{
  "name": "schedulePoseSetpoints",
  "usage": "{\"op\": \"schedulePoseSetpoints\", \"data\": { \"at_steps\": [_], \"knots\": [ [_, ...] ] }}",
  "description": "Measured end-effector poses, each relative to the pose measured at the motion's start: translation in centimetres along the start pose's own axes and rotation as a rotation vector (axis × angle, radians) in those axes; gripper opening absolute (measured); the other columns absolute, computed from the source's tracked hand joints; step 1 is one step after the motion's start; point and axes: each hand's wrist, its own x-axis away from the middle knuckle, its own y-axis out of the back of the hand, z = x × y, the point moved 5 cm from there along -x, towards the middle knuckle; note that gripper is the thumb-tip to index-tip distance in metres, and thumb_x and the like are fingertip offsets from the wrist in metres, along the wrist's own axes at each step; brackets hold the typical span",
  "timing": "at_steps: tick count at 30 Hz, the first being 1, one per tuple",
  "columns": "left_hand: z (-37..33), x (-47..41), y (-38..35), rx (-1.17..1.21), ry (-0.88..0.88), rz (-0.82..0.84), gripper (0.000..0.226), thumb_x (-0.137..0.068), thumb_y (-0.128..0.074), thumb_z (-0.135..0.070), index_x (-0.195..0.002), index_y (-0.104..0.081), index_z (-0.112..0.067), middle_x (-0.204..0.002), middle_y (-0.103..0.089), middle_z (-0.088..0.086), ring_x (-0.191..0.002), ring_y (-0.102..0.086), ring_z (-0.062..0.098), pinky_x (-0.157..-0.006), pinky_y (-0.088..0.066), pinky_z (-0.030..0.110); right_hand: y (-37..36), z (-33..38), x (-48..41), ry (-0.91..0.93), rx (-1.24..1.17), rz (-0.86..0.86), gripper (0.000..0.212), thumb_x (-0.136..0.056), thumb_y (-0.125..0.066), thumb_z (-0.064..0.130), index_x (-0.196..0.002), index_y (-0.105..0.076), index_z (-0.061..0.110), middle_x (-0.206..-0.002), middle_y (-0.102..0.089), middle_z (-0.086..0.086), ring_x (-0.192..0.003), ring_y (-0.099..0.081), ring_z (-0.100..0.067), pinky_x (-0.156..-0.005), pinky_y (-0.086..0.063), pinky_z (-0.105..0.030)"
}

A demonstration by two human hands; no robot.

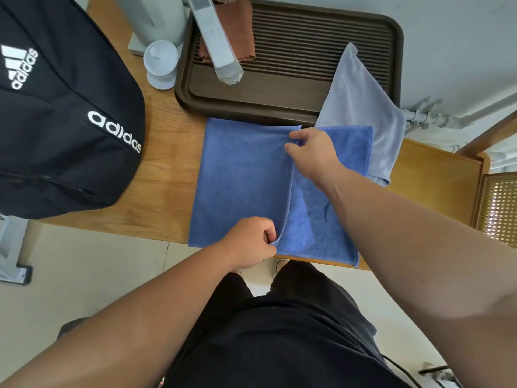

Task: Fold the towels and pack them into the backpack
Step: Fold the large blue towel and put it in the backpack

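Head view. Blue towel (pixel 243 177) flat on table (pixel 156 197), flap half-folded. I read left hand (pixel 249 242) pinching flap's near corner, right hand (pixel 313 152) pinching far corner. Risk, my judgement: uneven pull skews fold; near edge at table edge may slide off. Grey towel (pixel 361 107) loose beside; backpack (pixel 64 121) well left.

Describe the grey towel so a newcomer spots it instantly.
Start at the dark slatted tray on the wooden table. The grey towel lies across its near right corner. It is paler than the blue towel in front of it and bigger than the rust cloth on the tray.
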Motion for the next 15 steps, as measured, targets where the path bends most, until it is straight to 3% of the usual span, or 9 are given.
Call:
{"op": "schedulePoseSetpoints", "data": {
  "at_steps": [2, 4, 7, 9, 10, 12, 13, 15],
  "knots": [
    [-0.4, -0.1, -0.5, 0.022, 0.020, 0.060, 0.015, -0.082, -0.077, -0.027, -0.083, -0.062, -0.024, -0.075, -0.065, -0.007, -0.072, -0.063, 0.013, -0.063, -0.047, 0.024, 0.4, -0.1, 0.2, 0.020, 0.075, 0.036, 0.045, -0.094, -0.062, 0.021, -0.138, -0.059, 0.013, -0.090, -0.059, 0.009, -0.084, -0.059, -0.012, -0.070, -0.044, -0.021],
    [-0.1, -0.3, -0.6, -0.045, 0.085, 0.071, 0.029, -0.080, -0.075, -0.049, -0.083, -0.060, -0.024, -0.081, -0.065, -0.006, -0.077, -0.062, 0.014, -0.067, -0.051, 0.029, 0.1, -0.5, 0.5, 0.034, 0.191, 0.081, 0.048, -0.094, -0.063, 0.025, -0.139, -0.056, 0.013, -0.113, -0.057, -0.001, -0.099, -0.060, -0.019, -0.080, -0.047, -0.028],
    [0.2, -0.7, 1.8, -0.294, 0.096, -0.241, 0.031, -0.090, -0.063, -0.050, -0.086, -0.055, -0.020, -0.089, -0.060, -0.004, -0.086, -0.058, 0.021, -0.070, -0.049, 0.037, -0.9, -1.0, 1.7, 0.107, 0.338, 0.025, 0.052, -0.091, -0.065, 0.033, -0.139, -0.054, 0.017, -0.139, -0.042, -0.006, -0.119, -0.050, -0.026, -0.097, -0.048, -0.040],
    [0.3, -0.8, 4.0, -0.436, 0.032, -0.492, 0.032, -0.092, -0.060, -0.048, -0.107, -0.057, -0.020, -0.109, -0.058, 0.002, -0.103, -0.055, 0.026, -0.081, -0.046, 0.040, -1.9, -0.6, 3.0, 0.249, 0.496, -0.025, 0.058, -0.088, -0.066, 0.039, -0.142, -0.051, 0.022, -0.147, -0.037, -0.006, -0.131, -0.039, -0.030, -0.105, -0.041, -0.045],
    [0.6, -1.1, 4.7, -0.498, 0.030, -0.534, 0.046, -0.091, -0.059, -0.052, -0.123, -0.054, -0.020, -0.127, -0.054, 0.006, -0.117, -0.050, 0.030, -0.092, -0.044, 0.041, -2.7, -0.6, 3.6, 0.305, 0.585, 0.010, 0.065, -0.087, -0.066, 0.045, -0.146, -0.045, 0.025, -0.154, -0.030, -0.008, -0.139, -0.031, -0.032, -0.110, -0.036, -0.047],
    [2.0, -2.2, 5.4, -0.606, 0.095, -0.435, 0.088, -0.086, -0.055, -0.068, -0.154, -0.025, -0.022, -0.162, -0.020, 0.013, -0.147, -0.023, 0.036, -0.117, -0.024, 0.049, -4.6, -1.4, 4.3, 0.338, 0.795, 0.171, 0.090, -0.083, -0.065, 0.063, -0.157, -0.023, 0.034, -0.167, -0.002, -0.009, -0.153, -0.003, -0.034, -0.121, -0.018, -0.052],
    [2.8, -2.8, 5.4, -0.649, 0.132, -0.350, 0.106, -0.081, -0.053, -0.078, -0.159, -0.007, -0.023, -0.167, 0.002, 0.012, -0.153, -0.004, 0.036, -0.122, -0.012, 0.052, -5.4, -2.2, 4.5, 0.321, 0.902, 0.253, 0.104, -0.078, -0.063, 0.073, -0.159, -0.008, 0.038, -0.168, 0.013, -0.007, -0.154, 0.012, -0.034, -0.123, -0.008, -0.055],
    [4.1, -3.4, 5.3, -0.697, 0.157, -0.235, 0.129, -0.069, -0.053, -0.089, -0.158, 0.016, -0.025, -0.164, 0.028, 0.008, -0.152, 0.019, 0.035, -0.123, -0.001, 0.056, -6.5, -3.6, 4.8, 0.279, 1.043, 0.340, 0.125, -0.067, -0.060, 0.087, -0.156, 0.014, 0.041, -0.163, 0.031, -0.005, -0.149, 0.028, -0.036, -0.121, 0.004, -0.062]
  ]
}}
